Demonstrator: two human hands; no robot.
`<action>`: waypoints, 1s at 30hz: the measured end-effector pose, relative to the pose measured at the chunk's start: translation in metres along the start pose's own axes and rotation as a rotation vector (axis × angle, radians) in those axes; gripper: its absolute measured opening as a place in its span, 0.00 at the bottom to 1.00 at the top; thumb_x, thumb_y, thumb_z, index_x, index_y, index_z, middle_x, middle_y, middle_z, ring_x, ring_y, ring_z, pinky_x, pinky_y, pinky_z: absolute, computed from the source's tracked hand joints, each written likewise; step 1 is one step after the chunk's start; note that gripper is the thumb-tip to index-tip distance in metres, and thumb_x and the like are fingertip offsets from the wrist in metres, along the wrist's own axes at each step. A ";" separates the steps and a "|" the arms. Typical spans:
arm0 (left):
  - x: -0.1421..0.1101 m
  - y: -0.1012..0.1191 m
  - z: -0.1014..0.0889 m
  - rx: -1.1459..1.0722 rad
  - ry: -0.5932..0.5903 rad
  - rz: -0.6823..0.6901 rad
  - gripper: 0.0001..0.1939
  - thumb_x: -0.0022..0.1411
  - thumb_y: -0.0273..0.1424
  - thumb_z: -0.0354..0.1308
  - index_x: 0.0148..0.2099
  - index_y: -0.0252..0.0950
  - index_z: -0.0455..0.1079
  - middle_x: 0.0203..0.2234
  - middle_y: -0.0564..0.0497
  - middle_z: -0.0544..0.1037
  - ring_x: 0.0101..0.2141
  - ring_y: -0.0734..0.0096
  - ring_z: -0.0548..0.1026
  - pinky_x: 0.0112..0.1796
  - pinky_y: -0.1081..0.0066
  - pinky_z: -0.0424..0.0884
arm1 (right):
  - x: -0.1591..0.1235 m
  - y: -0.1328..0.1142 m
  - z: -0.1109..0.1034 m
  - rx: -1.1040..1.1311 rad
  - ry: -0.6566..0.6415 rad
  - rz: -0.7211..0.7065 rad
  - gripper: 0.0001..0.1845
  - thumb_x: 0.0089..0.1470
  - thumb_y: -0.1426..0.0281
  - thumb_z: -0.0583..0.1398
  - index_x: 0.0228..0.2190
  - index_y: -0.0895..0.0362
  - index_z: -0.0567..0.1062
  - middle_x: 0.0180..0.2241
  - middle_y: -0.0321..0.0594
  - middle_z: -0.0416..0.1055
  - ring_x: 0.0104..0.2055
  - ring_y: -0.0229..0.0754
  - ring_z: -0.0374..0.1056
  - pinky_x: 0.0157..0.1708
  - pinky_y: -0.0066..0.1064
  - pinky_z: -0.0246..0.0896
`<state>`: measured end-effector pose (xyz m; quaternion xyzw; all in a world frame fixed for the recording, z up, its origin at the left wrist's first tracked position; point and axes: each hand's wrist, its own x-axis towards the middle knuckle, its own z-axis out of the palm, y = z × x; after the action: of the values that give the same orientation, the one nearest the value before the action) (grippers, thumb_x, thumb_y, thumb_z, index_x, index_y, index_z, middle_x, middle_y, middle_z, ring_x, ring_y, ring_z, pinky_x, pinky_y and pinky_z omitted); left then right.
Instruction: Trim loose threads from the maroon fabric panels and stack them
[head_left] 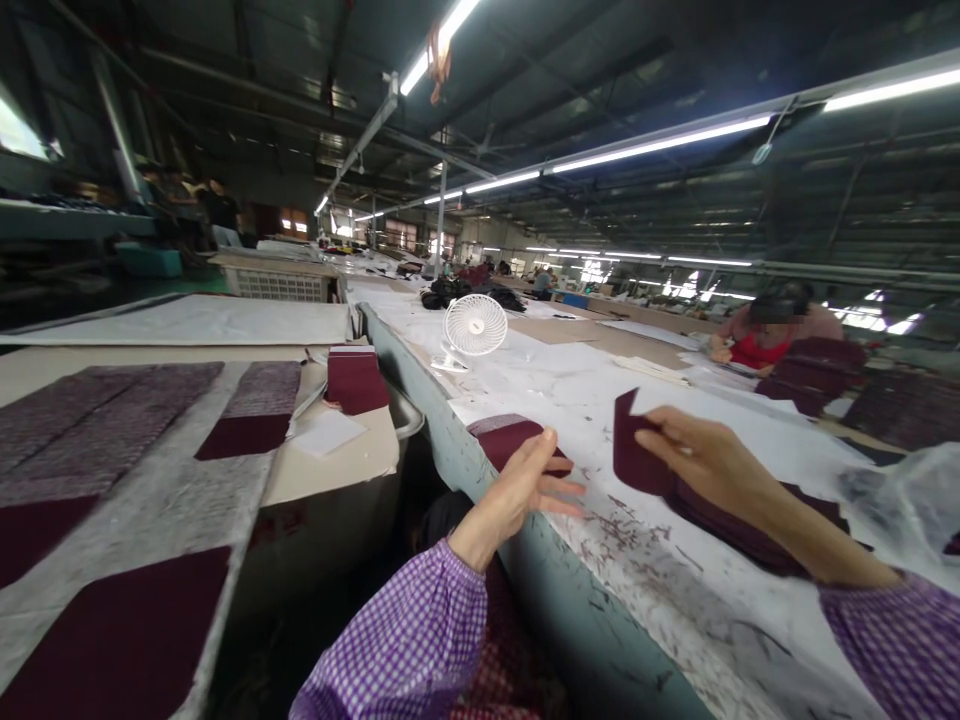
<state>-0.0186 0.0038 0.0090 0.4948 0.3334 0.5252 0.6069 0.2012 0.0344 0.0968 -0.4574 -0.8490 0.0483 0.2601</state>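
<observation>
Between the thumb and fingers of my right hand is a dark maroon fabric piece, raised off the table with one corner folded up. Beneath that wrist lies a stack of maroon fabric pieces, partly hidden by my forearm. My left hand is over the table's near edge with its fingers spread. It covers part of another maroon fabric stack, and I cannot tell whether it touches the cloth. Nothing shows in its grasp.
A white fan stands on the long white-covered table, where thread scraps lie near the edge. At left, a side table bears maroon cut panels. A co-worker leans over more maroon cloth at right, near clear plastic.
</observation>
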 end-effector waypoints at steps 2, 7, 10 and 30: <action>-0.006 -0.006 0.008 -0.127 -0.027 -0.076 0.35 0.59 0.48 0.53 0.62 0.35 0.51 0.51 0.35 0.67 0.40 0.59 0.76 0.33 0.59 0.76 | -0.019 -0.027 0.003 0.072 -0.317 -0.145 0.18 0.54 0.54 0.56 0.41 0.49 0.75 0.42 0.42 0.74 0.42 0.50 0.69 0.43 0.41 0.65; -0.015 -0.025 0.018 -0.042 0.158 0.115 0.32 0.50 0.18 0.59 0.58 0.35 0.59 0.48 0.44 0.72 0.40 0.69 0.74 0.43 0.68 0.72 | -0.032 -0.012 0.016 0.195 -0.216 -0.008 0.28 0.51 0.54 0.59 0.53 0.48 0.67 0.57 0.45 0.61 0.57 0.54 0.59 0.55 0.46 0.56; -0.021 -0.027 0.020 -0.147 0.096 0.144 0.30 0.51 0.17 0.55 0.56 0.36 0.61 0.45 0.47 0.74 0.38 0.72 0.74 0.40 0.70 0.72 | -0.030 0.013 0.032 0.375 -0.268 0.248 0.41 0.48 0.53 0.61 0.60 0.51 0.55 0.59 0.52 0.57 0.55 0.54 0.62 0.51 0.46 0.60; 0.042 -0.024 0.048 1.286 0.005 0.345 0.11 0.59 0.25 0.53 0.38 0.39 0.77 0.34 0.46 0.77 0.38 0.59 0.74 0.39 0.65 0.70 | -0.028 0.074 0.055 0.184 -0.235 0.185 0.25 0.47 0.61 0.59 0.47 0.56 0.68 0.25 0.34 0.70 0.25 0.39 0.65 0.27 0.32 0.60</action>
<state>0.0432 0.0337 0.0050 0.8033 0.4978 0.3122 0.0973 0.2424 0.0628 0.0147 -0.4991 -0.8199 0.2025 0.1940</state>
